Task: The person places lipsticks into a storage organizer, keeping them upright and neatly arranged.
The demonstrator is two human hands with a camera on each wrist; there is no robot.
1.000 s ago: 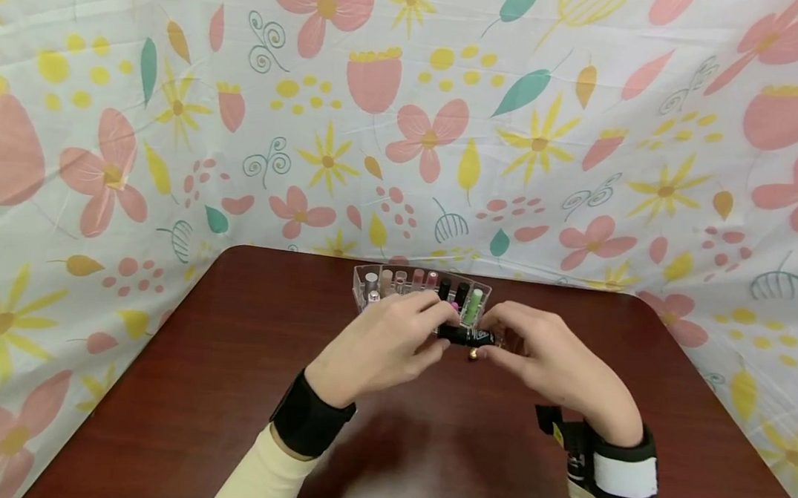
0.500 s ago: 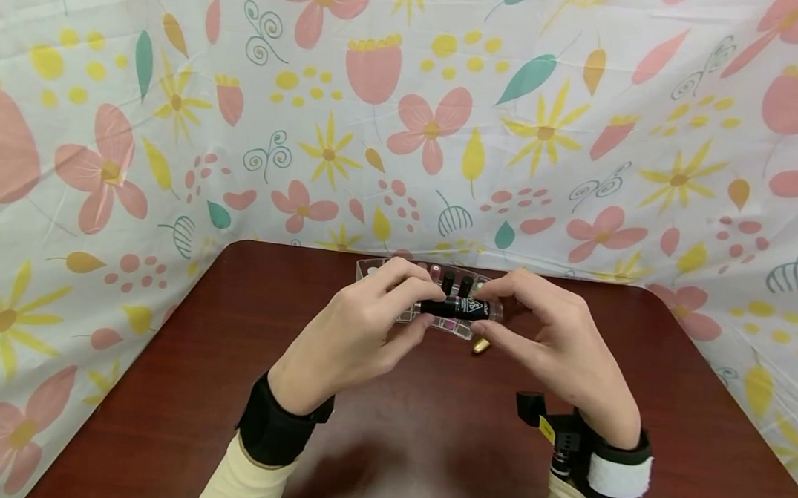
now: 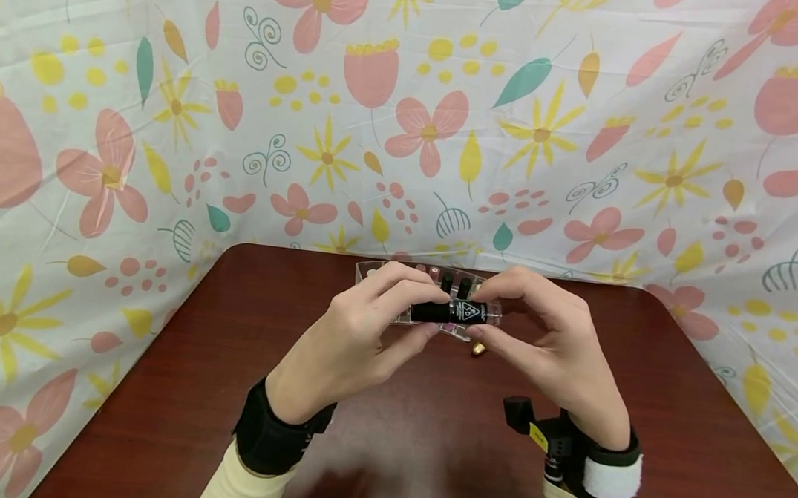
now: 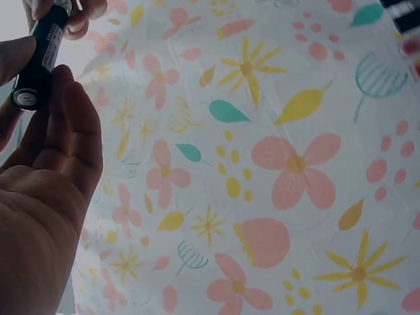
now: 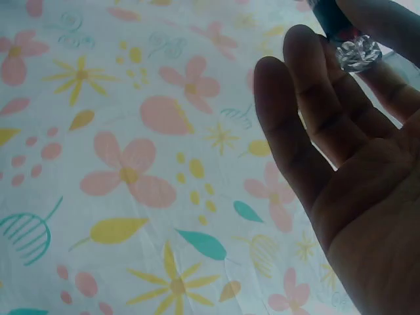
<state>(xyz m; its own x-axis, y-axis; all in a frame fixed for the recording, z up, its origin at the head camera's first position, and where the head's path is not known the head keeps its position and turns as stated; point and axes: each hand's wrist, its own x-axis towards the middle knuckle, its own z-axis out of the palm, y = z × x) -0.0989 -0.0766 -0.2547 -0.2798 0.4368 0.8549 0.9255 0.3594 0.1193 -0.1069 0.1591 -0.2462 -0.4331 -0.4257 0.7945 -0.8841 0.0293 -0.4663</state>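
Note:
A black lipstick (image 3: 431,312) with white lettering and a clear faceted end lies level between both hands in the head view. My left hand (image 3: 351,343) pinches its plain black end between thumb and fingers. At the clear end, my right hand (image 3: 558,349) pinches with thumb and index finger. The left wrist view shows the round sticker on the base of the lipstick (image 4: 44,56); the right wrist view shows its faceted clear tip (image 5: 359,54). Behind the hands is a clear organizer (image 3: 368,267) with lipsticks standing in it, partly hidden by them.
A small gold item (image 3: 478,349) lies on the dark red-brown table (image 3: 390,442), just in front of the organizer. A floral cloth (image 3: 309,163) hangs behind the table and along its sides.
Both hands have lifted the black lipstick, which now overlaps the organizer in the head view. It has shifted slightly left, and its lettering shows more fully.

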